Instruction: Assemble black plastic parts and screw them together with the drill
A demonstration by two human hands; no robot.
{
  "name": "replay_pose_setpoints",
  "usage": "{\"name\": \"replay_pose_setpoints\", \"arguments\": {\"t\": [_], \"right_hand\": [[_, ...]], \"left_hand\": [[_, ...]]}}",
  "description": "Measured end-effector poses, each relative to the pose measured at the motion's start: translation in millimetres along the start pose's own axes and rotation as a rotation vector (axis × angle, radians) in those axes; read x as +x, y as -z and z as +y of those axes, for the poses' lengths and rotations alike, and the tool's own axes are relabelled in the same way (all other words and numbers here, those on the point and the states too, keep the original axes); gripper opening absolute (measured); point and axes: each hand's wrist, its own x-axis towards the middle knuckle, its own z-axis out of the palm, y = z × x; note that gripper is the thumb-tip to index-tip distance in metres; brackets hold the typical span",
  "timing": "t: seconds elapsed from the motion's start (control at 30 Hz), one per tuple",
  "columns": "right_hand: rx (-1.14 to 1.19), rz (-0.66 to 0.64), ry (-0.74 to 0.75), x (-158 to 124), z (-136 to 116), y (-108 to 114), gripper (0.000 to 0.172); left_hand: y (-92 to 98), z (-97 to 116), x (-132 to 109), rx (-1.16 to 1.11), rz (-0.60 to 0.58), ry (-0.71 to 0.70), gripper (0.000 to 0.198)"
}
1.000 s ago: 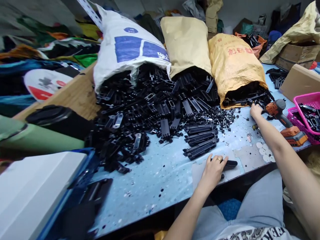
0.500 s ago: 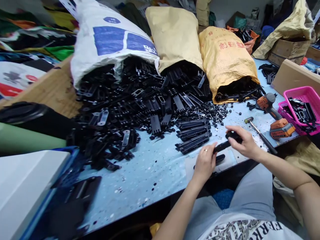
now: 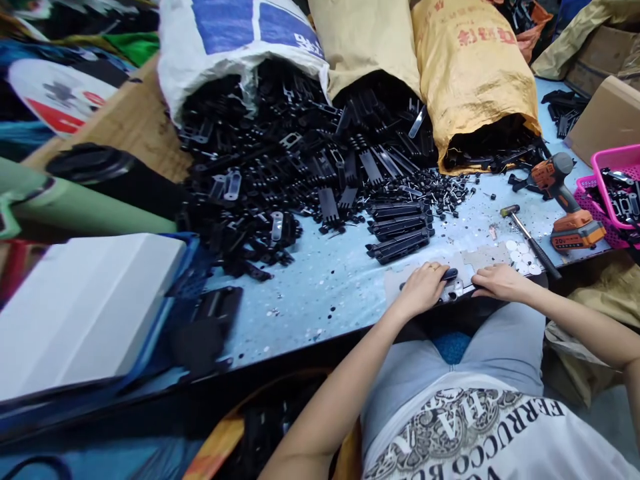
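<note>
At the table's front edge, my left hand [image 3: 424,288] lies low with its fingers closed over a black plastic part [image 3: 450,274], whose rounded end sticks out past the fingertips. To the right of it my right hand [image 3: 503,283] has its fingers bent down onto another dark piece [image 3: 477,287], mostly covered by them. Both hands rest by a pale flat plate [image 3: 400,275] with small metal fittings between them. Just behind, several long black assembled parts [image 3: 400,230] lie stacked side by side.
Loose black parts [image 3: 280,160] spill from a white sack [image 3: 225,33], a tan sack [image 3: 367,47] and a yellow sack [image 3: 475,73]. At right are a hammer [image 3: 533,243], a cordless drill [image 3: 565,200], white discs [image 3: 523,257] and a pink basket [image 3: 605,193]. A white box [image 3: 100,307] stands left.
Both hands have lowered from holding a long black part above the table to the plate at the front edge. The camera view has tilted down and shifted left.
</note>
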Motion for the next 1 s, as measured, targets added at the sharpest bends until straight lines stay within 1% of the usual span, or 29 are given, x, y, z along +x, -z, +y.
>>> {"name": "replay_pose_setpoints", "arguments": {"t": [0.1, 0.13, 0.23, 0.43, 0.57, 0.73, 0.9, 1.0], "right_hand": [[-0.055, -0.002, -0.063, 2.0, -2.0, -9.3, 0.041], [-0.060, 0.000, -0.076, 2.9, -2.9, -10.5, 0.041], [-0.078, 0.007, -0.091, 3.6, -5.5, -9.6, 0.041], [-0.048, -0.005, -0.085, 1.5, -11.0, -8.6, 0.042], [-0.068, 0.005, -0.096, 0.6, -15.1, -8.0, 0.043], [-0.148, 0.103, -0.102, -2.1, -28.0, 5.2, 0.043], [-0.196, 0.161, -0.083, -2.8, -44.3, 18.0, 0.039], [-0.203, 0.173, -0.070, -1.0, -46.2, 22.2, 0.039]], "left_hand": [[-0.3, 7.9, 2.3, 0.009, -0.002, 0.010, 0.034], [-0.5, 9.8, 3.5, 0.006, 0.000, 0.013, 0.039], [-1.9, 12.7, 6.7, 0.008, 0.003, 0.020, 0.055], [-6.4, 13.7, 3.4, 0.033, 0.004, 0.001, 0.066], [-6.8, 12.0, 0.7, 0.037, 0.019, -0.036, 0.068], [-4.0, 8.5, -4.0, -0.048, 0.056, -0.039, 0.061], [-4.3, 5.9, -11.0, -0.075, 0.129, -0.076, 0.059], [-4.6, 3.3, -12.0, -0.092, 0.195, -0.095, 0.057]]}}
